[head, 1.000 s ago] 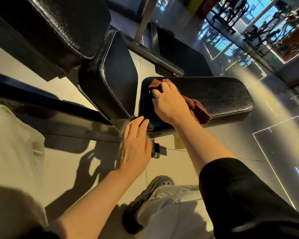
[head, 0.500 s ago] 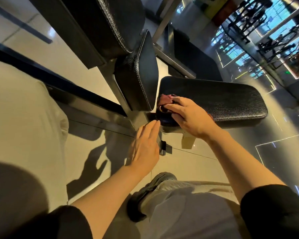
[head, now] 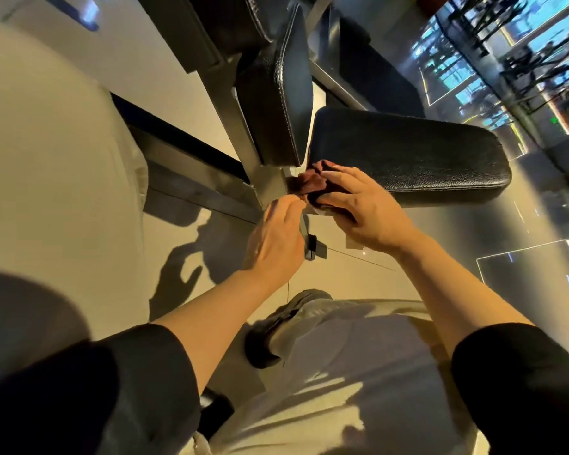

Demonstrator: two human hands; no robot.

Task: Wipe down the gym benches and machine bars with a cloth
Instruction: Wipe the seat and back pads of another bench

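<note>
Both hands have closed in at the bench seat's [head: 408, 159] near corner, where the right hand [head: 365, 215] pinches the bunched red cloth [head: 311, 183] and the left hand's [head: 275, 239] curled fingers meet it, apparently regathering before wiping the metal frame [head: 263, 178] below.

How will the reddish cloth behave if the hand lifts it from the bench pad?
The cloth lies bunched in folds under the right hand, so it is probably floppy and would drape. It looks thin, likely light. It cannot roll away.
</note>
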